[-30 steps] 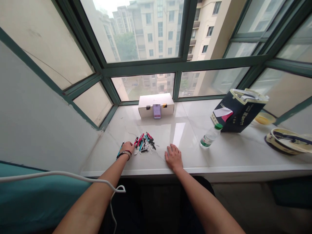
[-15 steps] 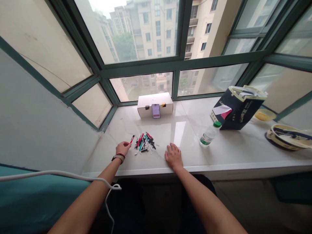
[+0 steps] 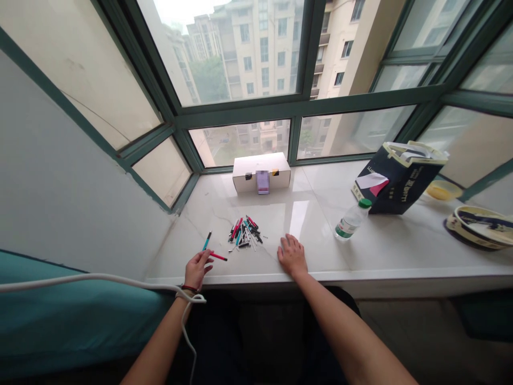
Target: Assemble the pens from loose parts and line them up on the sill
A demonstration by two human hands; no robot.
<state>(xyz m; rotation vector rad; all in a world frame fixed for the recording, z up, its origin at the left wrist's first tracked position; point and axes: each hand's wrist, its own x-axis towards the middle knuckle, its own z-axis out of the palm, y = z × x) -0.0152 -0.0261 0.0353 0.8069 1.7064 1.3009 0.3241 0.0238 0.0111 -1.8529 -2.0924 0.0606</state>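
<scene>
My left hand is closed at the near left part of the white counter, thumb and fingers pinching thin pens. A red pen with a dark end points right from the fingers. A teal pen with a black end points up and away from the fingertips; whether it is gripped or just lies against them I cannot tell. To the right is a pile of pen parts, with red, teal and black barrels and thin white pieces. My right hand lies flat on the counter, fingers spread, holding nothing.
Behind the pile a white box stands by the window, a small purple box against its front. Rightward are a green-capped bottle, a dark paper bag and a bowl. A white cable crosses my left forearm.
My left hand has drawn back toward the counter's near edge. The red pen has swung from pointing away to pointing right, and a teal pen now shows at the fingers. My right hand stays put.
</scene>
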